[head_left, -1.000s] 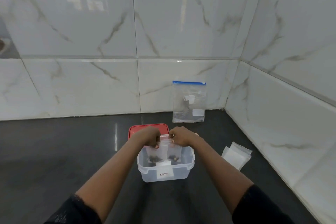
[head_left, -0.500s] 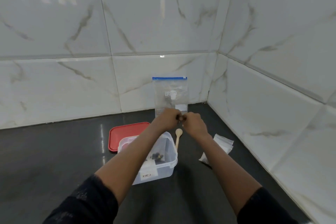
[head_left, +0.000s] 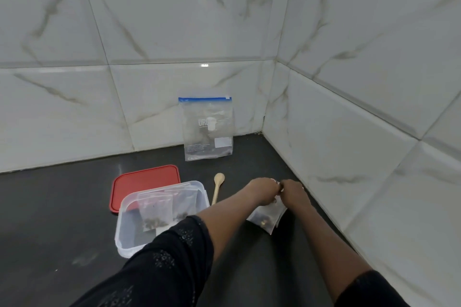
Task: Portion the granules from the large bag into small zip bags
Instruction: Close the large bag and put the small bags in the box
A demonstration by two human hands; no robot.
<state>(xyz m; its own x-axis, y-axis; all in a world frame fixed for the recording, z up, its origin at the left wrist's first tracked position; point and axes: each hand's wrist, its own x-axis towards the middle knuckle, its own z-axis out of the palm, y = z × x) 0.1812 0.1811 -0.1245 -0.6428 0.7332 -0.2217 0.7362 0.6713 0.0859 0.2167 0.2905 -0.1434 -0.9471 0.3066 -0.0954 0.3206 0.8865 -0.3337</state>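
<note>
The large clear bag [head_left: 205,129] with a blue zip strip stands against the back wall, dark granules at its bottom. My left hand [head_left: 263,190] and my right hand [head_left: 293,194] are close together, both pinching the top edge of a small zip bag [head_left: 267,218]. That bag hangs low over the dark counter near the right wall and holds a few dark granules. A clear plastic tub [head_left: 124,222] to the left holds small zip bags [head_left: 154,209] with granules, standing upright.
A red lid [head_left: 146,183] lies flat behind the tub. A wooden spoon [head_left: 217,188] lies between the tub and my hands. Tiled walls meet in a corner at the back right, and the right wall runs close beside my right arm.
Both hands have left the tub and moved right, toward the side wall, carrying a small bag of granules. The view has swung right, so the tub now sits further left.
</note>
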